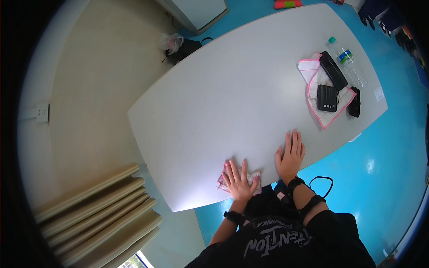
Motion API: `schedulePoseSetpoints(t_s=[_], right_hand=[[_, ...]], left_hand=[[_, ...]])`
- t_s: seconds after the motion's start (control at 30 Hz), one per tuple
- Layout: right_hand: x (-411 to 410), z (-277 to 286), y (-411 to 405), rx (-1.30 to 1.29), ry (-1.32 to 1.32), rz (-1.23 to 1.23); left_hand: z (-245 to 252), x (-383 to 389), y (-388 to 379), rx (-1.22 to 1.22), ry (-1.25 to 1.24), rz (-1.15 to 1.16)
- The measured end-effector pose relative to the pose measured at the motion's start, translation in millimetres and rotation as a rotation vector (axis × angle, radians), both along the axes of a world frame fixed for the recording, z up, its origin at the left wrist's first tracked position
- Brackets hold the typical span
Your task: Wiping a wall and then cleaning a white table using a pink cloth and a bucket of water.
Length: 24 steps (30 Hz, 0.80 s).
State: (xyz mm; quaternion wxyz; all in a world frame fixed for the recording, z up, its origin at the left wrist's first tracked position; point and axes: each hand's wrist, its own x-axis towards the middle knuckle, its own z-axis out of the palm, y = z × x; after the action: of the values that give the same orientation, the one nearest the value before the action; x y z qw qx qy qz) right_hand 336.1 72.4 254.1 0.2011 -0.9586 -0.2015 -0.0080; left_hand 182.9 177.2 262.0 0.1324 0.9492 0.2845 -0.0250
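Note:
My left hand (240, 184) lies palm down, fingers spread, on a small folded cloth with a pink edge (257, 177) near the front edge of the grey-white table (207, 110). To its right, my right hand (290, 157) rests flat on the bare tabletop, its fingers slightly apart and pointing away from me. Beyond my right hand, a larger pink-edged white cloth (313, 87) is spread out in rumpled folds. On it are a black power bank (327, 98) and a long black case (333, 71).
A clear plastic bottle with a green cap (352, 67) lies beside the long case. A small black object (354, 102) sits by the cloth's right corner. A black bag (186, 50) stands beyond the table's far edge. Beige curtains (110, 214) hang at lower left.

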Motion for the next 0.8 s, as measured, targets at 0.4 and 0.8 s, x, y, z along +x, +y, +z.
schedulePoseSetpoints(t_s=[0.4,0.8], right_hand=[[1,-1,0,-0.064,0.008,-0.026],[7,6,-7,-0.063,0.084,-0.086]], left_hand=[[-27,206,183,0.329,-0.178,0.204],[-31,351,323,0.359,-0.037,0.527]])
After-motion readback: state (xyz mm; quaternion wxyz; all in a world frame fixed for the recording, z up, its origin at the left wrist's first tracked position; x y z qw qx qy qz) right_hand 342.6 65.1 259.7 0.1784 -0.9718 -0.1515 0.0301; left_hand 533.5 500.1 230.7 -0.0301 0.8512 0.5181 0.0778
